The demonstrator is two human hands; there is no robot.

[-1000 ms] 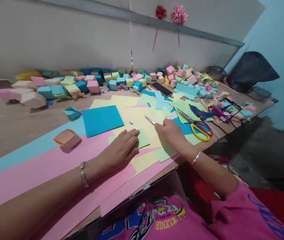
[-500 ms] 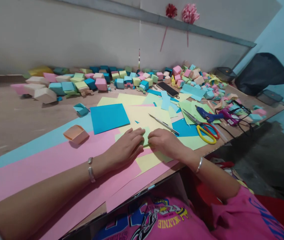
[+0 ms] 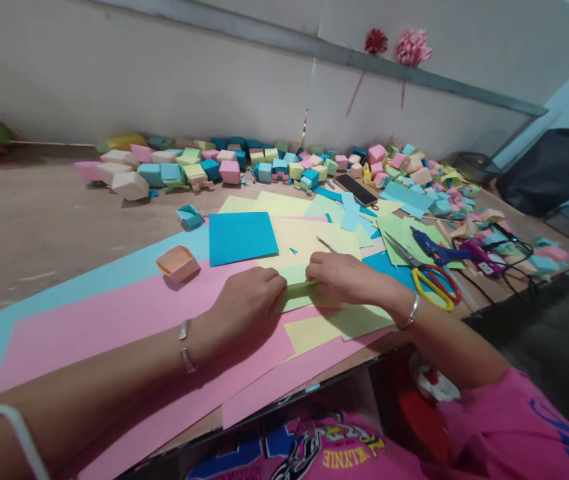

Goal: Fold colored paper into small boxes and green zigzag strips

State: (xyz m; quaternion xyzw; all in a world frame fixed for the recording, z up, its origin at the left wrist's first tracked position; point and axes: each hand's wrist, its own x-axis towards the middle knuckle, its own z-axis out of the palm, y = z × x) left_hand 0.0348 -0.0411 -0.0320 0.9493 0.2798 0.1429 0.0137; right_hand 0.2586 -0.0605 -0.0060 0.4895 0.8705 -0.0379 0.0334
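We could pass over the bare brown tabletop at left, but multicoloured folded-paper cubes bar the back, and yellow-and-red-handled metal scissors and a blue plastic glue gun block the way beyond our right hand.

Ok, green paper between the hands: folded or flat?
Partly folded, apparently: the light green paper has a shaded, raised band between left hand and right hand.

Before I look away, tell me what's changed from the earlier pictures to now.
The right hand let go of the craft knife, which now lies beyond it, and moved left to the light green sheet. The left hand, flat on that sheet earlier, has curled; the sheet is bent up between them. The blue sheet, scissors and glue gun stayed put.
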